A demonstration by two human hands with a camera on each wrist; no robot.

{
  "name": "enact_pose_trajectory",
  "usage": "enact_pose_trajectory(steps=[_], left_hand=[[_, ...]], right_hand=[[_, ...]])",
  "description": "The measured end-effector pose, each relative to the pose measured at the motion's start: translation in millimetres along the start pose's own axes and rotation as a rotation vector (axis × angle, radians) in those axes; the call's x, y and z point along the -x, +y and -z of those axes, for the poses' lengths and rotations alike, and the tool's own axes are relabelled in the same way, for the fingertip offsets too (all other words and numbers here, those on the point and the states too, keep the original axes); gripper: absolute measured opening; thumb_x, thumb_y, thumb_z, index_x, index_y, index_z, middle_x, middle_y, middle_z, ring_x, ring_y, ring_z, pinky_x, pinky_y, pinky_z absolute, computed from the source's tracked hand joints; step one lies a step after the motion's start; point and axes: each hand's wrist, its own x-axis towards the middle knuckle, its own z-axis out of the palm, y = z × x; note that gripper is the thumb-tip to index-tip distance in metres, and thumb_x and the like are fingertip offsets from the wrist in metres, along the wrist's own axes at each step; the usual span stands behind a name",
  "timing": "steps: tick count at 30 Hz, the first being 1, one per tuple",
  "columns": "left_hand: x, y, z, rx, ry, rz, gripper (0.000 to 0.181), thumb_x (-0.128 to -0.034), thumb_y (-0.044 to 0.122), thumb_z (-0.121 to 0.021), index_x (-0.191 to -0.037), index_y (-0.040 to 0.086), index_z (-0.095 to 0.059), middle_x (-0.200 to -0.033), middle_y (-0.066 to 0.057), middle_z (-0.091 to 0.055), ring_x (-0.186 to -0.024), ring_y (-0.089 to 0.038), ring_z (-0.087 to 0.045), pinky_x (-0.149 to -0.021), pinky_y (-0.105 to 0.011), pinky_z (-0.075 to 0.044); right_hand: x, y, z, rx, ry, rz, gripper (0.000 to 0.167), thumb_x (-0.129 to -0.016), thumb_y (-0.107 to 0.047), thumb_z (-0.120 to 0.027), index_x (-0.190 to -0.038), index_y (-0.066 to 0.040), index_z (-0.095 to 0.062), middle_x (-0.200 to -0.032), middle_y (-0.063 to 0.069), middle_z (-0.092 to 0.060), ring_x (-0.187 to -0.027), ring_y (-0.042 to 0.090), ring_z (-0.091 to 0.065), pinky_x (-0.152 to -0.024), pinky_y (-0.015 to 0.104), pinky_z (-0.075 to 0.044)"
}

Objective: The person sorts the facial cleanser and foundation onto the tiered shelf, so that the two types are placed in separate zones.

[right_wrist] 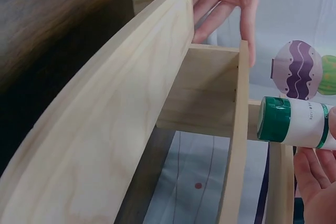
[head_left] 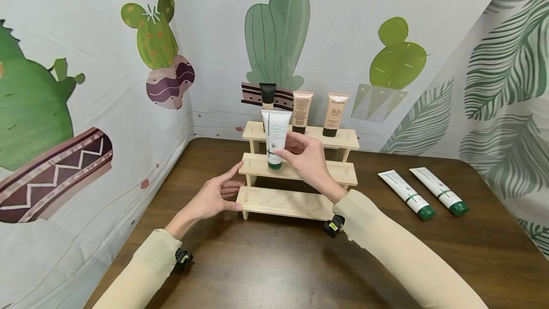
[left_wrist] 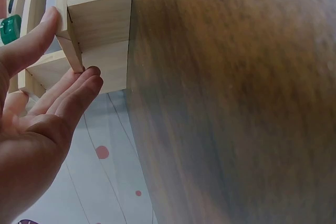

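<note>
The person's right hand [head_left: 310, 159] pinched a white plastic squeeze tube with a green cap [head_left: 276, 132] between thumb and fingers. The tube stood upright, cap down, at that hand's left, over the middle step of a pale three-tier wooden stand [head_left: 280, 200]; whether cap and step touched could not be told. The left hand [head_left: 209, 199] lay at the stand's left end with thumb and fingers spread, its thumb on the lowest step's corner and its index finger against the middle step's end. Beyond the right hand, on the top step, were a black-topped beige tube [head_left: 268, 93], partly hidden, and two beige tubes with black caps [head_left: 336, 113], caps down. Well to its right, two white tubes with green caps [head_left: 406, 193] lay side by side on a dark brown wooden table [head_left: 257, 271].
</note>
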Motion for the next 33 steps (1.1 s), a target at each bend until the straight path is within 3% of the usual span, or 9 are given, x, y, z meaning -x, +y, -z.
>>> enact_pose_trajectory(steps=[11,33], left_hand=[[1.0,0.9,-0.2,-0.003,0.000,0.014,0.117,-0.0775,-0.009,-0.090,-0.169,0.030,-0.028,-0.135,-0.028,-0.065,-0.126,-0.041,-0.063,-0.108,-0.049,-0.053],[0.0,0.0,0.0,-0.001,0.002,0.000,0.116,-0.0775,-0.009,-0.090,-0.169,0.029,-0.028,-0.136,-0.028,-0.064,-0.127,-0.040,-0.063,-0.108,-0.048,-0.052]], right_hand=[[-5.4,9,-16,-0.003,-0.006,0.020,0.044,-0.088,-0.005,-0.087,-0.129,0.001,-0.073,-0.105,0.012,-0.078,-0.095,0.024,-0.075,-0.090,0.033,-0.062],[-6.1,14,-24,0.006,-0.023,0.050,0.042,-0.089,-0.007,-0.086,-0.129,-0.001,-0.074,-0.104,0.011,-0.078,-0.095,0.023,-0.075,-0.089,0.034,-0.063]])
